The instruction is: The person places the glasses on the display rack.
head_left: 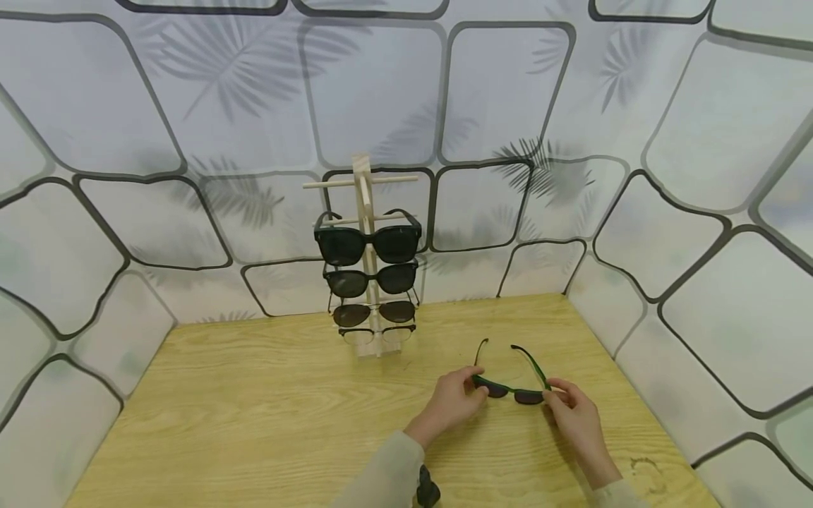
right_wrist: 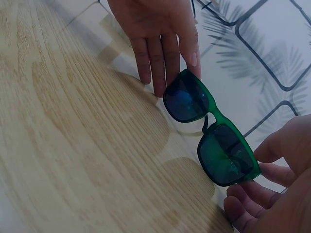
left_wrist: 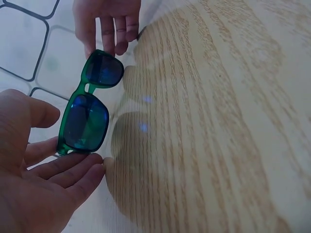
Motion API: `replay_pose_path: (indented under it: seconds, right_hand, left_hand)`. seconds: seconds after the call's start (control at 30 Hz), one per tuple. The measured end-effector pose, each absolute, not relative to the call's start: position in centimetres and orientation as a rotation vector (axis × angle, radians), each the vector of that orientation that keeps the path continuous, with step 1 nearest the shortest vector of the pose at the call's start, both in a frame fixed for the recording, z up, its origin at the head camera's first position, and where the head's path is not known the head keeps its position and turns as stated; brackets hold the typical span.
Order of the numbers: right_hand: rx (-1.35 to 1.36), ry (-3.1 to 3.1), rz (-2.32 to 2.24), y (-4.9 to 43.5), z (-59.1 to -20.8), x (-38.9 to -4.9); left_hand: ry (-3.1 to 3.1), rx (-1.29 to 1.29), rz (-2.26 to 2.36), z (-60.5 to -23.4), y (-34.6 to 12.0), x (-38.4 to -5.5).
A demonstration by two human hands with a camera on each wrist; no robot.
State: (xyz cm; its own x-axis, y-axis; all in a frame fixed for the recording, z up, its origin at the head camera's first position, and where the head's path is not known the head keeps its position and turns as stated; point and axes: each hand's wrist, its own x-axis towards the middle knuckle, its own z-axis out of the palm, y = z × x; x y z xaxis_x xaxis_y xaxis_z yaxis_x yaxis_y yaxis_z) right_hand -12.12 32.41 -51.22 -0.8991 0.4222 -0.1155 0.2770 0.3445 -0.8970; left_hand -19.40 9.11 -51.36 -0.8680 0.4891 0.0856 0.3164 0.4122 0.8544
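Observation:
A pair of green-framed sunglasses (head_left: 528, 397) with dark lenses is held between both hands, its temples unfolded toward the back. At the left end of the frame, my left hand (head_left: 452, 399) grips the corner by the hinge. My right hand (head_left: 576, 416) holds the opposite corner between thumb and fingers. In the left wrist view, the lenses of the sunglasses (left_wrist: 86, 121) shine blue-green, and the left fingers (left_wrist: 73, 177) lie against the frame's end. The right wrist view shows the sunglasses (right_wrist: 228, 153) close over the wooden table, with the right hand (right_wrist: 279, 179) at the near end.
Left of the hands stands a wooden display rack (head_left: 362, 169) carrying several glasses, with black sunglasses (head_left: 368, 243) uppermost and thin-rimmed glasses (head_left: 377, 335) lowest. Its top bar (head_left: 394, 179) is bare. Patterned walls (head_left: 730, 282) enclose the wooden table (head_left: 254, 416). A small dark object (head_left: 428, 488) shows beside the left sleeve.

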Motion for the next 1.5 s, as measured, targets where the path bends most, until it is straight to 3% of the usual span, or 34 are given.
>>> replay_pose_path:
  seconds: [1.07,1.5]
  right_hand:
    - [-0.623,-2.372,1.735,31.9,-50.4,-12.3]
    - [-0.521,-2.285,1.808,32.0,-48.5,-12.3]
  left_hand:
    - [2.350,0.567,1.661,-50.1,7.9,-19.7]
    - [2.331,0.657,1.732,-47.7,7.1,-19.7]
